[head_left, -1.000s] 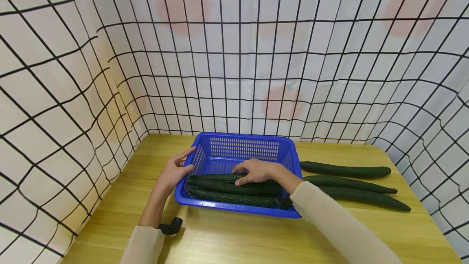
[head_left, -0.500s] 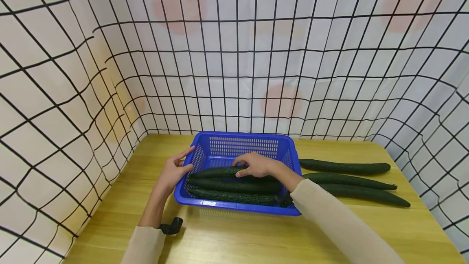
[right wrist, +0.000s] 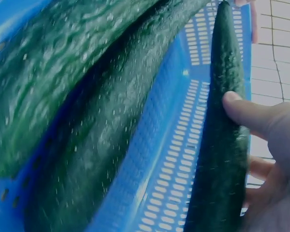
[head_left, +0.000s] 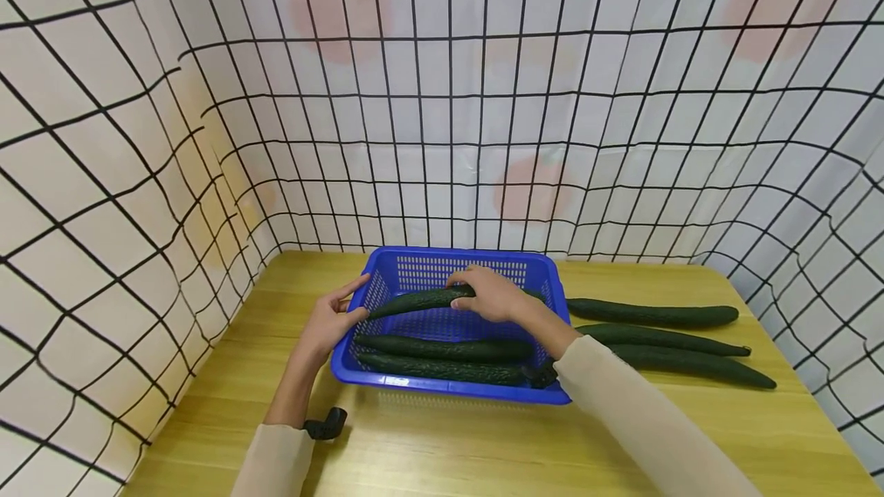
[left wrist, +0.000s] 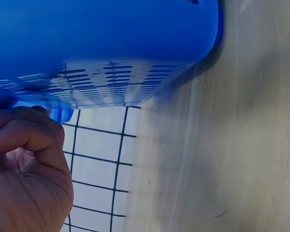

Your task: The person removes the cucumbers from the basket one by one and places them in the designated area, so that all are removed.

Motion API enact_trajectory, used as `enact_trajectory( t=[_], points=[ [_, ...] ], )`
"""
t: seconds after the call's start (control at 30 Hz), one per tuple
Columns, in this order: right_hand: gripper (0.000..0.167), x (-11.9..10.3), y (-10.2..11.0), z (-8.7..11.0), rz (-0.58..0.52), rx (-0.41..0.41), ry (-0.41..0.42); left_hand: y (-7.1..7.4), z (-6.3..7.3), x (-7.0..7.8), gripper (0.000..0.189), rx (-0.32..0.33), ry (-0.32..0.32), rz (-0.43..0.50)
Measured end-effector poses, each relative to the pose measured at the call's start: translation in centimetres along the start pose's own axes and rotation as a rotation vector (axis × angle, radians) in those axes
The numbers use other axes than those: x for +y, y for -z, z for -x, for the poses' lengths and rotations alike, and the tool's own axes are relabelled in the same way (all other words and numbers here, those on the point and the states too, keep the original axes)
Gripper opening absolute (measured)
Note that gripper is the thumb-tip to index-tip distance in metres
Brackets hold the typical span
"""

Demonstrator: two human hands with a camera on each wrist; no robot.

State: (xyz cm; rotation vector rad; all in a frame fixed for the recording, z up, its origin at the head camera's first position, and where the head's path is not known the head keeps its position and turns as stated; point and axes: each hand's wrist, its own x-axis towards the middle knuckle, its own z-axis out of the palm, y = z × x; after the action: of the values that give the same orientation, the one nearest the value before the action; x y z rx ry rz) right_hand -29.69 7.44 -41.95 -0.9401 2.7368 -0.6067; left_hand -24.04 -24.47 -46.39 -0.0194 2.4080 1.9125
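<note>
My right hand (head_left: pixel 489 294) grips a dark green cucumber (head_left: pixel 417 301) around its middle, over the far half of the blue basket (head_left: pixel 456 388). In the right wrist view the thumb presses one side of this cucumber (right wrist: pixel 224 140), with fingers behind it. Two more cucumbers (head_left: pixel 442 348) lie side by side along the basket's near wall. At the basket's left rim, my left hand (head_left: pixel 331 322) holds the edge between thumb and fingers. The left wrist view shows curled fingers (left wrist: pixel 28 133) beside the basket's slotted outer wall (left wrist: pixel 115 79).
Three cucumbers (head_left: pixel 652 314) lie on the wooden table (head_left: pixel 428 451) to the right of the basket. White walls with a black grid (head_left: pixel 428 121) enclose the table at the back and sides. A black wrist camera (head_left: pixel 327 424) sits on the left wrist.
My right hand has taken one cucumber from beside the other two and moved it toward the basket's far wall. The left hand has stayed at the left rim.
</note>
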Motion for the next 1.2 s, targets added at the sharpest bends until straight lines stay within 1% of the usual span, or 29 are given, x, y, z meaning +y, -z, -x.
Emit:
enact_trajectory(
  t=[0.13,0.3,0.47,0.6,0.83,1.07,1.2],
  points=[
    [0.045,0.2,0.7,0.5,0.022,0.050,-0.022,-0.1,-0.1,0.0,0.066,-0.010,0.002,0.002],
    [0.048,0.0,1.9,1.2,-0.002,0.094,-0.020,-0.1,-0.1,-0.1,0.069,-0.015,-0.001,0.007],
    [0.049,-0.2,3.2,2.1,0.015,0.143,-0.001,-0.2,-0.2,-0.2,0.071,-0.033,-0.002,0.034],
    [0.047,0.0,4.2,3.1,0.029,0.180,0.025,-0.3,-0.1,-0.2,0.071,-0.035,0.007,0.031],
    [0.046,1.3,5.4,5.5,0.002,0.220,0.021,-0.1,-0.1,-0.2,0.070,-0.024,0.007,0.026],
    [0.048,3.0,6.1,7.7,-0.029,0.238,-0.039,0.2,0.0,0.1,0.069,-0.021,0.013,0.017],
    [0.049,3.9,6.5,9.1,-0.038,0.252,-0.052,0.1,0.1,0.3,0.069,-0.022,0.006,0.012]
  ],
)
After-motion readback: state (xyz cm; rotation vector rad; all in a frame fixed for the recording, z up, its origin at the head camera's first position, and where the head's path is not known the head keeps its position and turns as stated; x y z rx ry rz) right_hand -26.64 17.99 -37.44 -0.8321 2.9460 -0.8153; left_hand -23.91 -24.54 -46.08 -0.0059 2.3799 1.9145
